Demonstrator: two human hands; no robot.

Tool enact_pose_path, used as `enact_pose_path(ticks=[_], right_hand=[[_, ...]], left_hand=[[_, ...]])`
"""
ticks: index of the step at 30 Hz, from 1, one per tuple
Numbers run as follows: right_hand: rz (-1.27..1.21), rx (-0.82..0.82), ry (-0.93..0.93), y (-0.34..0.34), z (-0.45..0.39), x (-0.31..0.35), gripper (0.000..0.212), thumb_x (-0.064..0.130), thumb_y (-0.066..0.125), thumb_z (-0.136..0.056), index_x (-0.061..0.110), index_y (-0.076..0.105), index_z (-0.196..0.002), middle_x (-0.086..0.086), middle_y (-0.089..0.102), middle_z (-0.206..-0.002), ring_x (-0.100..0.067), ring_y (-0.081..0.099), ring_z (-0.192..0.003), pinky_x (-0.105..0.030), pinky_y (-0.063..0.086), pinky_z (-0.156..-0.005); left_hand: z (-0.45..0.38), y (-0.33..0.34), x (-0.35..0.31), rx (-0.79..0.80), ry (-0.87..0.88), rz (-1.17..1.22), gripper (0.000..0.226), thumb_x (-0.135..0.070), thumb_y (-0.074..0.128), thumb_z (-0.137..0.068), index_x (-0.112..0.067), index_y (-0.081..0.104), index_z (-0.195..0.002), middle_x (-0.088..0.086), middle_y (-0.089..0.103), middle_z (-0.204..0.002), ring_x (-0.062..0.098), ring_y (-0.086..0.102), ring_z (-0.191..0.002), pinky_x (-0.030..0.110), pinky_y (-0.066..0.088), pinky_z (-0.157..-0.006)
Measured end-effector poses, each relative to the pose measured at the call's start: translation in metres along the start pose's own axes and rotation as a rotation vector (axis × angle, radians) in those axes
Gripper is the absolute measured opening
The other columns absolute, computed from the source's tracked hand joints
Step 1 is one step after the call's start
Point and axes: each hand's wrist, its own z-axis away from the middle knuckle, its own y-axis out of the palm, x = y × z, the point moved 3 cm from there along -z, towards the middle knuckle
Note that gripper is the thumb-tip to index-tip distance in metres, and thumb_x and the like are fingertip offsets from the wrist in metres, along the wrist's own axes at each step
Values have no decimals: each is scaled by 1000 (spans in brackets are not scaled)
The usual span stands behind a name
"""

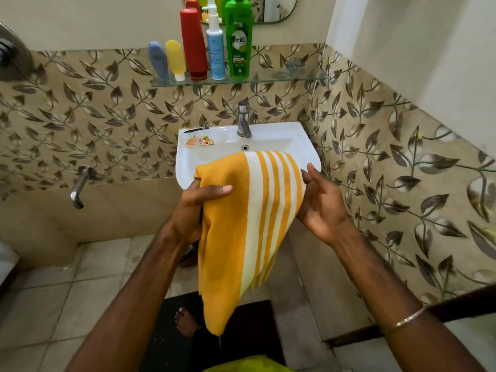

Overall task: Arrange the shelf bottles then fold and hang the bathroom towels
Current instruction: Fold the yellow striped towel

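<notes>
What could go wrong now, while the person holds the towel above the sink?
1. The left hand grips the towel only at one upper edge, and the right hand merely rests open against it, so it may slip and unfold.
2. Its lower corner hangs close to the floor and may get dirty.
3. Lifting it could brush the bottles on the glass shelf.

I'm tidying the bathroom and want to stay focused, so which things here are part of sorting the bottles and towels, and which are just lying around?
Part of the job: yellow striped towel, gripped by the left hand with the right hand against its edge; five bottles on the glass shelf.

Lying about: small packet and black pen-like item on the sink; tap.
</notes>
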Motion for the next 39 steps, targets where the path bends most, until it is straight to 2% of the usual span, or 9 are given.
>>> enact_pose_path(ticks=[5,7,9,13,17,25,28,31,39], right_hand=[[217,-84,-116,-12,3,-10,21,2,52,-96,13,70,-97,-2,75,-83,-17,70,-73,-35,52,-69],[245,-75,-144,-8,4,-8,17,1,59,-90,12,70,-96,-1,75,-80,-16,70,-70,-31,53,-65],[220,-54,-157,-3,3,-4,13,5,62,-87,11,68,-96,-5,74,-81,-19,70,-71,-33,56,-66],[138,-1,-103,4,0,-2,11,13,68,-85,13,59,-93,-12,74,-90,-26,73,-77,-40,62,-66],[81,-25,-2,6,-5,-11,15,21,63,-95,11,65,-106,-12,74,-93,-25,73,-79,-41,62,-69],[251,-35,88,-1,-9,-18,28,3,61,-96,8,63,-124,-10,76,-92,-21,74,-74,-34,62,-62],[303,-94,52,-4,-10,-20,28,0,63,-95,7,63,-122,-8,75,-85,-20,70,-65,-28,56,-50],[303,-89,14,-1,-8,-19,30,-1,66,-92,12,63,-119,-6,69,-77,-16,60,-55,-24,43,-40],[427,-154,-92,9,-12,-14,31,-6,64,-90,13,64,-114,-8,66,-73,-14,51,-41,-20,36,-35]], left_hand=[[-2,-5,-10,-70,57,52,64,-14,55,-81,-9,45,-145,13,70,-119,33,71,-103,45,60,-77],[-3,-6,-12,-79,70,32,58,-14,52,-83,-10,50,-140,12,71,-116,32,71,-101,44,60,-76],[-5,-7,-14,-94,80,10,56,-14,57,-81,-12,53,-137,13,70,-118,32,71,-103,45,60,-78],[-9,-14,-12,-153,97,-5,80,-23,71,-73,-9,44,-147,21,59,-138,41,61,-121,53,56,-91],[-12,-16,-9,-175,111,-22,80,-21,71,-75,-8,42,-148,21,58,-140,42,60,-123,53,55,-93],[-11,-17,-6,-189,124,-49,85,-25,74,-68,-13,44,-147,19,60,-138,41,61,-122,55,55,-96],[-10,-18,-7,-177,118,-46,86,-25,75,-67,-13,45,-146,18,61,-137,40,62,-121,50,58,-90],[-9,-18,-9,-164,111,-28,103,-29,90,-57,-12,43,-147,19,60,-138,40,62,-121,51,58,-90],[-6,-16,-9,-121,93,-13,108,-37,93,-55,-11,43,-147,21,57,-140,41,60,-123,51,56,-92]])
